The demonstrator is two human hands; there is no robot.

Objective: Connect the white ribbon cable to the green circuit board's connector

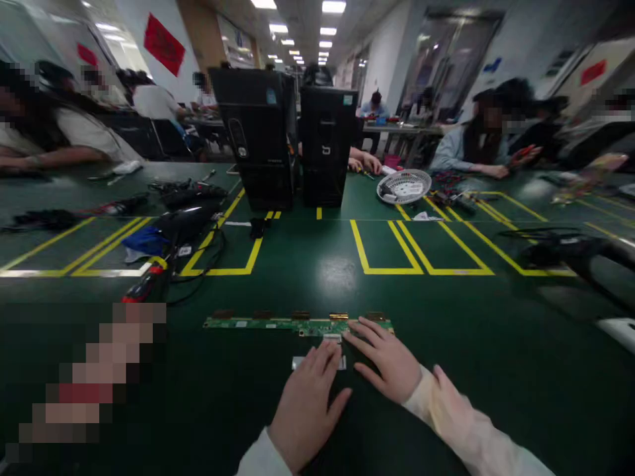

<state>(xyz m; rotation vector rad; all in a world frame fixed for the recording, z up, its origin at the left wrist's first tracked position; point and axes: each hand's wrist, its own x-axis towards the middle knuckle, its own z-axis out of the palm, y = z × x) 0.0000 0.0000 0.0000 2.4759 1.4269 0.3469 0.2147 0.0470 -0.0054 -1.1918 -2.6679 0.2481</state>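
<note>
So far we have both hands flat and unclenched on the near table: our left hand covers a small white connector piece, our right hand presses the long green circuit board; nothing looks detached.

Single head view: looks forward-down across green table, close over near edge; far room perhaps blurred.

Dim hall, ceiling strip lights, tabletop glare, edges seemingly warped
</note>
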